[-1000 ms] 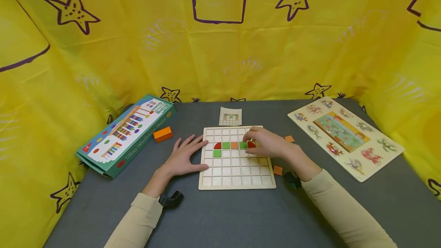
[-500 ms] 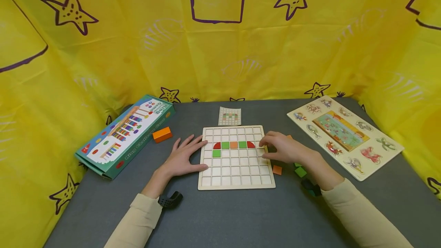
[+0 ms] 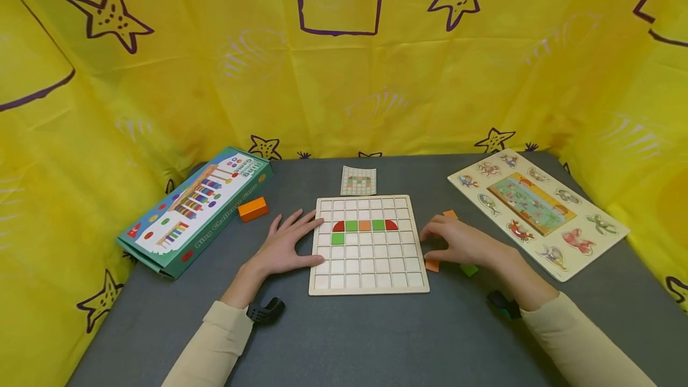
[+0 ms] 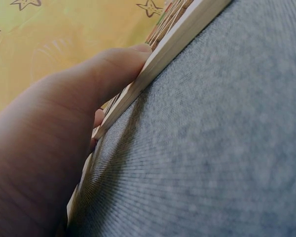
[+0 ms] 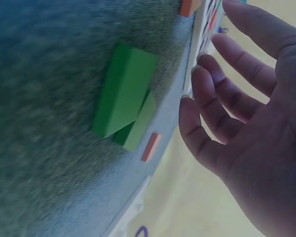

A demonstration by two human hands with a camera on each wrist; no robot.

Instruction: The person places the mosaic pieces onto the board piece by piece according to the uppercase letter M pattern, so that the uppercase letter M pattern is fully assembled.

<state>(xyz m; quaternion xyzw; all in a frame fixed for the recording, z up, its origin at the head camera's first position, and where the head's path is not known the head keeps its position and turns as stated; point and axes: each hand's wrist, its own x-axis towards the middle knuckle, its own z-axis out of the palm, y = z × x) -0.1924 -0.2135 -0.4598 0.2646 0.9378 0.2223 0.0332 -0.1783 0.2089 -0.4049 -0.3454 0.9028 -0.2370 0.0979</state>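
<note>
A wooden grid board (image 3: 371, 267) lies mid-table. Along one of its rows run a rounded red piece (image 3: 338, 227), a green square (image 3: 352, 226), an orange square (image 3: 365, 226), another green square and a second rounded red piece (image 3: 391, 226). Below the left red piece sits one more green square (image 3: 337, 238). My left hand (image 3: 285, 246) rests at the board's left edge, fingers spread and thumb touching the rim. Just off the right edge hovers my right hand (image 3: 464, 242), loosely bent and holding nothing. Beneath it lie green blocks (image 5: 123, 94) and an orange block (image 3: 432, 265).
A small pattern card (image 3: 358, 181) lies behind the board. To the left are a green game box (image 3: 196, 211) and an orange block (image 3: 252, 209). A sea-animal puzzle board (image 3: 537, 217) lies at right. Yellow cloth (image 3: 344, 94) hangs around the table.
My right hand has drawn back from the right-hand red piece on the board and moved right, over the loose blocks. The left hand stays in place.
</note>
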